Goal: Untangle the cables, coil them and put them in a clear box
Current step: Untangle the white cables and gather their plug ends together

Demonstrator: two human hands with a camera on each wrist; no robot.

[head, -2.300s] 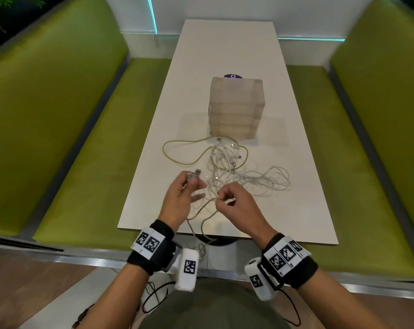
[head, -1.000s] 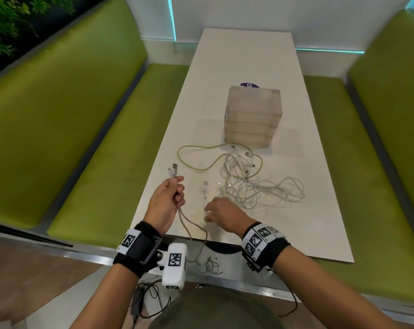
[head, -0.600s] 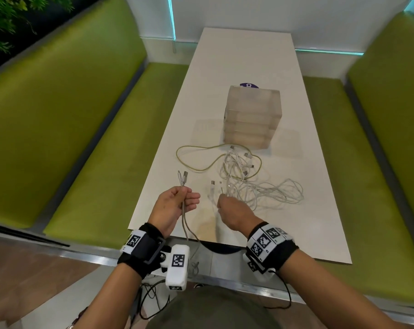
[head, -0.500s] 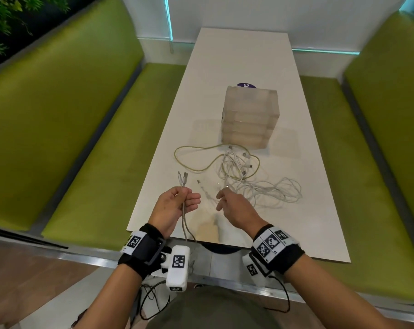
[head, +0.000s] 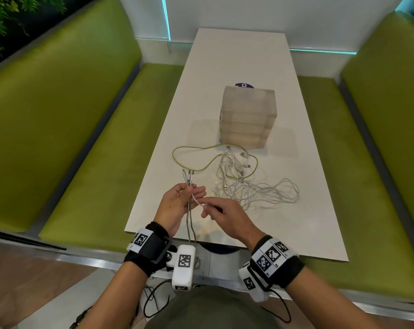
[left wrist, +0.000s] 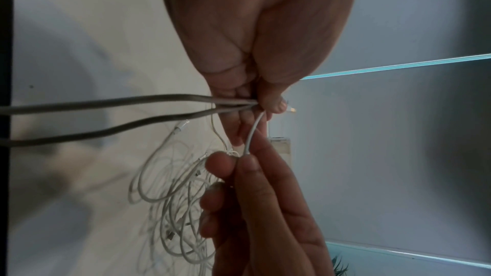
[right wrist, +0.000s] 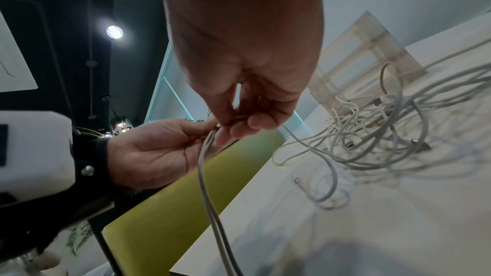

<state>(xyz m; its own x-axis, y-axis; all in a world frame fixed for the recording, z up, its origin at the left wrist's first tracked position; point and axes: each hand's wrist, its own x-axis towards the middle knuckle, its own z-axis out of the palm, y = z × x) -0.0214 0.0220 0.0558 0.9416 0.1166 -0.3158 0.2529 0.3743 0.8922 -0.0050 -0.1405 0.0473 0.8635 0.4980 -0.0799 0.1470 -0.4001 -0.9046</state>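
Note:
My left hand [head: 189, 189] pinches a doubled grey cable [head: 189, 219] just below its two plugs; both strands hang off the table's near edge. My right hand [head: 204, 207] pinches the end of a thin white cable [head: 197, 201] and holds it against the left fingers. In the left wrist view the white cable [left wrist: 251, 133] runs from the left thumb to the right fingertips [left wrist: 245, 165]. A tangle of white cables [head: 251, 188] lies on the table right of both hands, with a yellow-green cable [head: 191, 148] looped around its far side. Stacked clear boxes [head: 247, 117] stand behind it.
The white table [head: 236, 55] runs away from me between two green benches [head: 94, 138], [head: 331, 150]. A purple round sticker [head: 245, 85] shows behind the boxes. In the right wrist view the tangle [right wrist: 372, 133] lies before the boxes [right wrist: 358, 49].
My right hand left the table by the tangle, took up a white cable end and brought it to the left hand. The left hand kept its hold on the grey cable.

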